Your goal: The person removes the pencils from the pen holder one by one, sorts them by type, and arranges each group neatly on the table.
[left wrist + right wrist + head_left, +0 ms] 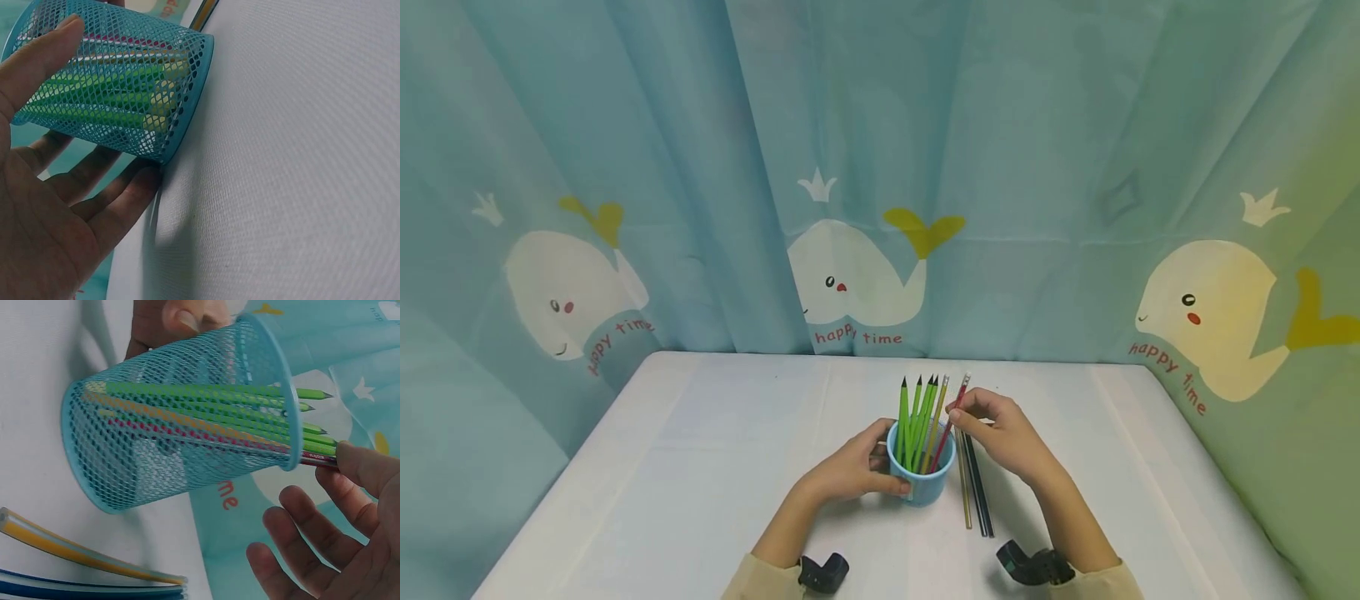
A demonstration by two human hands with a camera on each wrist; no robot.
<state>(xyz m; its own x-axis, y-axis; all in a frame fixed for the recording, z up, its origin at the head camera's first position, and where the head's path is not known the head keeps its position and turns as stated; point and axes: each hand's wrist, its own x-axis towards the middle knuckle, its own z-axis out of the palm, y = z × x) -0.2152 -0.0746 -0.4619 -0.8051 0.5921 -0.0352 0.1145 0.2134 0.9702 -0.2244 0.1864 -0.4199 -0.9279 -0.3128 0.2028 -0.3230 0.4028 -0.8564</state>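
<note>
Thumb and forefinger of the right hand (1003, 429) are clamped on the red pencil (942, 448) near its upper end, the other three fingers apart from it; its lower part is already inside the blue mesh cup (932, 492). The left hand (853, 471) holds the cup roughly upright, thumb on the near side and spread fingers round the left, over the table (700, 467), about midway between its left and right edges and well apart from its far edge. Four green pencils (902, 412) and a yellow pencil (938, 408) stand in the cup, so the filling looks more than half done, the red one not yet released. Left outside are a gold pencil (964, 492) and two dark pencils (976, 492), lying just beside the cup towards the table's right edge. Beyond the far edge hangs a whale-patterned curtain (1037, 167)
</note>
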